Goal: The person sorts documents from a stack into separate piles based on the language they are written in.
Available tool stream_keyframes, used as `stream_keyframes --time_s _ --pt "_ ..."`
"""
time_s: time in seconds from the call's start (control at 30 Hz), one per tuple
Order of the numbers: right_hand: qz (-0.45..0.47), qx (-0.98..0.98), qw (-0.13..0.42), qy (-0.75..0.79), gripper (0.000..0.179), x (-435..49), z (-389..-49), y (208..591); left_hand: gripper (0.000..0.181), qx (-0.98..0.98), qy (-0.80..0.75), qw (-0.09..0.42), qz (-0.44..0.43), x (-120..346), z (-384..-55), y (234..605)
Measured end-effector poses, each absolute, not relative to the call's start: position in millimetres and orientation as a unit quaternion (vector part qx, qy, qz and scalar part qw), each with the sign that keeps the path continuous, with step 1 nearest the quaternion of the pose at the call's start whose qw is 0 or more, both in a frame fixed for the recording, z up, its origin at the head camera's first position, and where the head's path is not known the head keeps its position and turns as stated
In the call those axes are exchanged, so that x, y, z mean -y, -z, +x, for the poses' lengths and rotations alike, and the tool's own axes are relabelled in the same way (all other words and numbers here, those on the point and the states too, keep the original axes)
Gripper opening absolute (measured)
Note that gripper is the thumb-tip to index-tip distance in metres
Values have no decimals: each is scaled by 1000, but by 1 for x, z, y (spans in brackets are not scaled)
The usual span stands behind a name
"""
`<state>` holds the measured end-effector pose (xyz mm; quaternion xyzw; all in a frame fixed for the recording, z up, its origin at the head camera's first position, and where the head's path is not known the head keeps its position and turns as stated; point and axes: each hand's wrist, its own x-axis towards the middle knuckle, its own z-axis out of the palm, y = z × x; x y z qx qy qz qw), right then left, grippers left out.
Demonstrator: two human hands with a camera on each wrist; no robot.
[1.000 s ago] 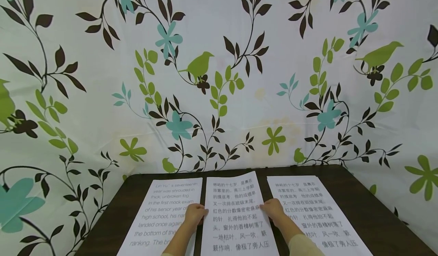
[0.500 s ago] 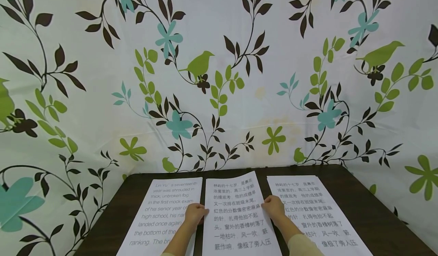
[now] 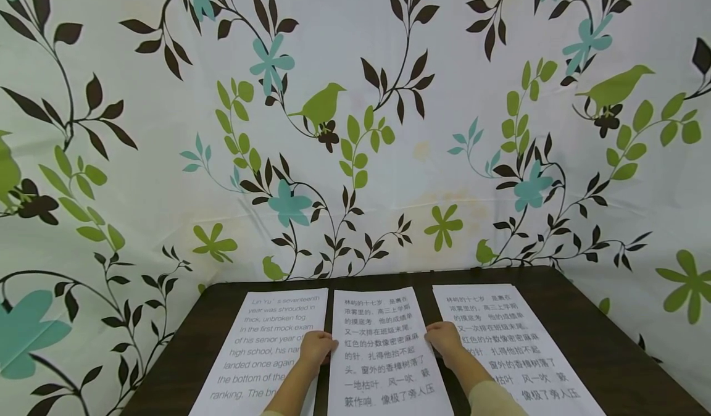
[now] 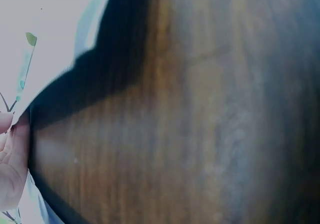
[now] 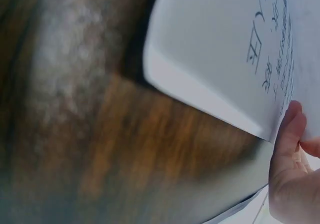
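Between both hands is a white sheet of paper (image 3: pixel 378 373) printed with Chinese text. My left hand (image 3: pixel 318 347) pinches its left edge about halfway up. On the opposite edge, at a similar height, my right hand (image 3: pixel 444 341) grips it between thumb and fingers. The left wrist view catches the left hand (image 4: pixel 12 159) at the far left, on the edge of the lifted paper. From the right wrist, the paper (image 5: pixel 215 59) appears raised over the dark wood, its edge meeting the fingertips of the right hand (image 5: pixel 292 169).
An English-text sheet (image 3: pixel 250 354) lies left of the middle one, partly behind the left forearm. To the right lies another Chinese-text sheet (image 3: pixel 500 323), overlapped by the right forearm. All are on a dark brown table (image 3: pixel 183 354) before a patterned cloth (image 3: pixel 378 144) with birds and leaves.
The middle sheet's upper right corner, earlier peaked upward, has come down and its top edge is flatter. Both hands keep their hold, almost in the same place.
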<state>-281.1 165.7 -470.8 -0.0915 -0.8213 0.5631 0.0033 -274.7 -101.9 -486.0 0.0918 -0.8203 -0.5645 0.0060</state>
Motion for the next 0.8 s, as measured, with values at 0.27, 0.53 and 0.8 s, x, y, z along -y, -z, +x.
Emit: stream_keyframes --time_s 0.27,0.53,0.8 --pt "-91 794 -5 -601 29 -166 -284 471 17 824 561 2 83 104 -277 479" --pt "-103 775 -12 -624 29 -161 -286 462 19 846 526 15 83 108 -281 459" --pt "-90 757 -10 -647 33 -159 -288 447 17 852 516 20 89 108 -288 444"
